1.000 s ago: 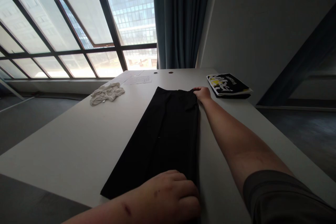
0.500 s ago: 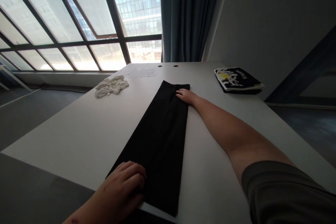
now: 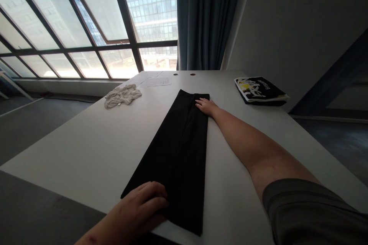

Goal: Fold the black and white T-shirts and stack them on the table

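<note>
Long black folded trousers (image 3: 178, 149) lie lengthwise on the white table (image 3: 86, 141), their waistband at the far end and the wide end by the near edge. My right hand (image 3: 205, 106) rests on them just below the waistband, its fingers spread flat. At the near left corner of the cloth is my left hand (image 3: 145, 204), its fingers bent over the fabric and its fingertips partly hidden. Some black cloth shows under my left hand below the table edge.
A crumpled light grey cloth (image 3: 123, 95) lies at the far left, near sheets of paper (image 3: 156, 81). Toward the far right sits a black, white and yellow printed package (image 3: 261, 90). Two round holes are at the table's back, before a blue curtain (image 3: 205, 19) and windows.
The near end of the trousers has shifted a little to the right, along with my left hand. My right hand stays near the waistband, slightly farther right in view.
</note>
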Motion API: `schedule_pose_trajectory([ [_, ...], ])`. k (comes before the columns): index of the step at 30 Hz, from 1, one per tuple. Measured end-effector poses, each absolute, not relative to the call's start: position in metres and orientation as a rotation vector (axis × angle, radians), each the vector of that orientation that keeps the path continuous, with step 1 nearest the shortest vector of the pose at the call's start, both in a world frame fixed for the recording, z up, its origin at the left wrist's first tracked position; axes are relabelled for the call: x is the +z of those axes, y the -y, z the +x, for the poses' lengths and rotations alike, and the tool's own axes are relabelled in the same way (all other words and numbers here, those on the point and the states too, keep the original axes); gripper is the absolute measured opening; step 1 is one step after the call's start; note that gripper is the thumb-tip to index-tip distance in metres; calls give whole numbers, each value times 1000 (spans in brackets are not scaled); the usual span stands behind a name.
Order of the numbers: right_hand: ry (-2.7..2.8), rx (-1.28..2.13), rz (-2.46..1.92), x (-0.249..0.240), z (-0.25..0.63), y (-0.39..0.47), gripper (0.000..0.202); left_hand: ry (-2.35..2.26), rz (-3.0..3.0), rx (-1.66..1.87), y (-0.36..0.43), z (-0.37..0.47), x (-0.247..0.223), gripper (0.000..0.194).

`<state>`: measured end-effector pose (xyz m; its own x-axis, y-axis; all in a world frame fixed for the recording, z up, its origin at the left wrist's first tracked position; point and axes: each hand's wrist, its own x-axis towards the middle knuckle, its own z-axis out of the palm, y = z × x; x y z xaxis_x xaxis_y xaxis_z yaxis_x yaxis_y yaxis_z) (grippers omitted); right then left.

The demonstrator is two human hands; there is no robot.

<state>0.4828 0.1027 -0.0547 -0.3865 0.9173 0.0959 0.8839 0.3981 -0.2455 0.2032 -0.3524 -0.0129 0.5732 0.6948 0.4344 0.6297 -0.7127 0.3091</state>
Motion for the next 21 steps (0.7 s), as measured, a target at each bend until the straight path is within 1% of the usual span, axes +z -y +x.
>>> schedule_pose_trajectory([
  [3, 2419, 218, -1612, -52, 486, -105, 61, -1063, 2732, 771, 343, 211, -15, 2],
  [6, 2417, 191, -1578, -49, 484, -103, 59, -1009, 2831, 697, 337, 223, -11, 9],
  [9, 2385, 98, -1507, -46, 481, -97, 56, -951, 2820, 646, 335, 229, 0, 7],
  [10, 2376, 71, -1478, -45, 480, -94, 55, -933, 2783, 637, 332, 227, 4, 9],
  [13, 2419, 99, -1423, -43, 479, -87, 52, -997, 2692, 589, 313, 212, 9, 20],
  [15, 2477, 177, -1450, -40, 481, -83, 52, -1170, 2679, 532, 291, 198, 5, 29],
  [16, 2492, 187, -1471, -38, 482, -81, 53, -1271, 2678, 486, 279, 192, 0, 37],
  [18, 2492, 139, -1492, -33, 483, -72, 56, -1402, 2671, 350, 258, 183, -11, 52],
  [21, 2466, 5, -1446, -30, 479, -43, 61, -1494, 2640, 193, 243, 181, -26, 61],
])
